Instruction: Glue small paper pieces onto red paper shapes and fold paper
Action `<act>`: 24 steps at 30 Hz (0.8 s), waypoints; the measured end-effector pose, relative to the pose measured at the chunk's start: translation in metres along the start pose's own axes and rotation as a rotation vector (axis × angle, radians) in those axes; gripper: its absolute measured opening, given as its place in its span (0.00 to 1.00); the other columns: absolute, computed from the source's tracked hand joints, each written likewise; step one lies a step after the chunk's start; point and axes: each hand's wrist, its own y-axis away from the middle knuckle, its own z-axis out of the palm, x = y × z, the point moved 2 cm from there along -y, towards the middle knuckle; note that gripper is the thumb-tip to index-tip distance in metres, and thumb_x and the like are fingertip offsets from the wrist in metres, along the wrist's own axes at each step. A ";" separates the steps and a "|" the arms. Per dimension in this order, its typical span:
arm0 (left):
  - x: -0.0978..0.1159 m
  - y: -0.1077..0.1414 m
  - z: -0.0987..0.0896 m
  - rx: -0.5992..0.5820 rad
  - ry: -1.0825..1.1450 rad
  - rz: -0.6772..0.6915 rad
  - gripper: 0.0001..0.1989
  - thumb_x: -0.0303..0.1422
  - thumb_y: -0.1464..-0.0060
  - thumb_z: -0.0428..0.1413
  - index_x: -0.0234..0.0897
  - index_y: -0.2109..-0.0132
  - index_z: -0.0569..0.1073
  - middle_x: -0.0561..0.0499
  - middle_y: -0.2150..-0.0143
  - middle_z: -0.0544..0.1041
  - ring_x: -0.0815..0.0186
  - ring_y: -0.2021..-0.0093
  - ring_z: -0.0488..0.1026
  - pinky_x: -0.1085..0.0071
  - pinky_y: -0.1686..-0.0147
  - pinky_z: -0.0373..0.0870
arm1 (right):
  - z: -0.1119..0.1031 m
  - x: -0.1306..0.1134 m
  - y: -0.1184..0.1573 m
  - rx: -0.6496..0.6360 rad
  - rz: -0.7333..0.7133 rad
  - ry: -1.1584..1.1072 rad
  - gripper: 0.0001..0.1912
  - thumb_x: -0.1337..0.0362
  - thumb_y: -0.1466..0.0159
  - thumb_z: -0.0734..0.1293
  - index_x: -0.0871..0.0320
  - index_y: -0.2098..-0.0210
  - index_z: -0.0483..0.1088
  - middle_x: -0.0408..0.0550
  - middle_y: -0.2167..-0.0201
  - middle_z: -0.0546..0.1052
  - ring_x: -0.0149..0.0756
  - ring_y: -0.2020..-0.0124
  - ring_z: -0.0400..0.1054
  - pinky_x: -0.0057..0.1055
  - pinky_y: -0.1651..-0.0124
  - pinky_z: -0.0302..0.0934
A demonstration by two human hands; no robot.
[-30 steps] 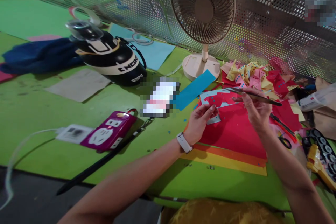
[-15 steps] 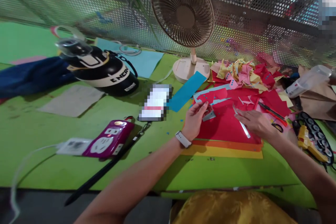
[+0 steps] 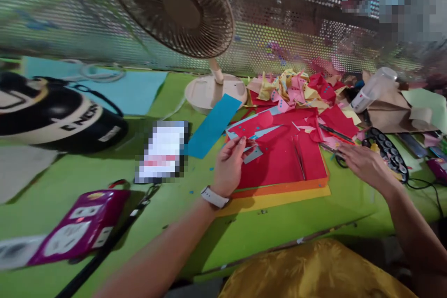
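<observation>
My left hand (image 3: 228, 165), a white band on its wrist, is pinched on a small thin piece over the left part of the red paper sheets (image 3: 275, 167). A grey scrap (image 3: 253, 154) lies just beside its fingertips. Metal tweezers (image 3: 299, 158) rest on the red paper. My right hand (image 3: 363, 163) reaches over the right side, its fingers by the black-handled scissors (image 3: 341, 160); whether it grips them is unclear. A black and red pen-like tool (image 3: 335, 134) lies just beyond.
Behind the sheets stand a fan (image 3: 206, 93) and crumpled paper scraps (image 3: 289, 88). Leftward are a blue strip (image 3: 214, 125), a phone (image 3: 162, 149), a purple power strip (image 3: 84, 223) and a black bottle (image 3: 70, 121). A clear bottle (image 3: 375, 88) lies at right.
My right hand has let go of the tweezers, which now lie on the red paper, and has moved right to the scissors. The view has turned right. My left hand keeps its pinch.
</observation>
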 end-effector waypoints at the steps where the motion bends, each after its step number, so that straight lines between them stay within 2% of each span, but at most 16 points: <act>1: 0.000 0.000 -0.001 -0.003 -0.008 0.010 0.16 0.43 0.56 0.66 0.37 0.64 0.76 0.51 0.66 0.79 0.67 0.64 0.77 0.67 0.58 0.75 | -0.005 0.012 0.013 -0.032 0.110 0.043 0.20 0.68 0.32 0.57 0.56 0.44 0.70 0.54 0.44 0.74 0.45 0.46 0.71 0.44 0.45 0.68; 4: -0.001 -0.001 -0.003 0.000 -0.015 0.005 0.13 0.42 0.55 0.66 0.38 0.65 0.76 0.53 0.67 0.79 0.67 0.65 0.77 0.68 0.59 0.75 | -0.016 0.042 0.046 -0.191 0.415 0.192 0.21 0.67 0.34 0.58 0.61 0.43 0.69 0.61 0.41 0.70 0.51 0.45 0.71 0.48 0.47 0.68; 6: -0.001 -0.001 -0.003 0.001 -0.014 -0.003 0.12 0.41 0.55 0.66 0.39 0.65 0.76 0.54 0.68 0.79 0.68 0.66 0.77 0.69 0.60 0.75 | -0.018 0.053 0.060 -0.299 0.542 0.259 0.24 0.67 0.38 0.61 0.63 0.42 0.67 0.65 0.39 0.67 0.56 0.45 0.70 0.50 0.48 0.67; 9: 0.000 0.000 -0.004 -0.005 -0.033 0.000 0.11 0.40 0.54 0.65 0.39 0.66 0.76 0.54 0.68 0.79 0.69 0.65 0.76 0.69 0.59 0.75 | -0.013 0.059 0.069 -0.418 0.628 0.291 0.28 0.66 0.42 0.64 0.62 0.42 0.66 0.65 0.39 0.67 0.58 0.46 0.69 0.50 0.51 0.66; 14: 0.001 0.000 -0.006 -0.003 -0.079 0.012 0.11 0.41 0.53 0.65 0.40 0.66 0.76 0.55 0.68 0.79 0.68 0.66 0.76 0.67 0.59 0.75 | -0.005 0.057 0.067 -0.508 0.682 0.254 0.20 0.63 0.41 0.63 0.62 0.49 0.69 0.62 0.48 0.72 0.54 0.49 0.70 0.43 0.54 0.65; 16: 0.000 0.000 -0.006 -0.004 -0.085 0.018 0.11 0.41 0.53 0.65 0.40 0.66 0.76 0.54 0.68 0.79 0.68 0.66 0.76 0.67 0.59 0.76 | -0.006 0.056 0.068 -0.462 0.660 0.269 0.18 0.63 0.41 0.63 0.62 0.52 0.69 0.61 0.51 0.73 0.53 0.50 0.69 0.43 0.54 0.63; 19: 0.000 0.001 -0.005 -0.004 -0.077 0.014 0.11 0.40 0.53 0.65 0.39 0.66 0.76 0.54 0.68 0.79 0.68 0.65 0.76 0.69 0.60 0.75 | -0.009 0.054 0.071 -0.310 0.672 0.291 0.15 0.64 0.41 0.64 0.59 0.54 0.67 0.62 0.54 0.73 0.53 0.52 0.69 0.44 0.51 0.61; 22: -0.001 0.003 -0.003 0.005 -0.060 -0.010 0.12 0.41 0.54 0.66 0.39 0.65 0.77 0.52 0.67 0.79 0.68 0.64 0.77 0.69 0.59 0.75 | -0.019 0.049 0.070 0.010 0.790 0.140 0.17 0.60 0.41 0.65 0.56 0.53 0.64 0.64 0.53 0.73 0.54 0.52 0.69 0.45 0.52 0.62; 24: -0.002 0.004 -0.002 -0.004 -0.070 -0.009 0.14 0.42 0.54 0.65 0.38 0.64 0.77 0.52 0.66 0.79 0.67 0.64 0.77 0.69 0.59 0.75 | -0.026 0.041 0.059 0.267 0.838 -0.190 0.18 0.58 0.42 0.65 0.54 0.53 0.62 0.65 0.54 0.73 0.51 0.56 0.72 0.43 0.57 0.64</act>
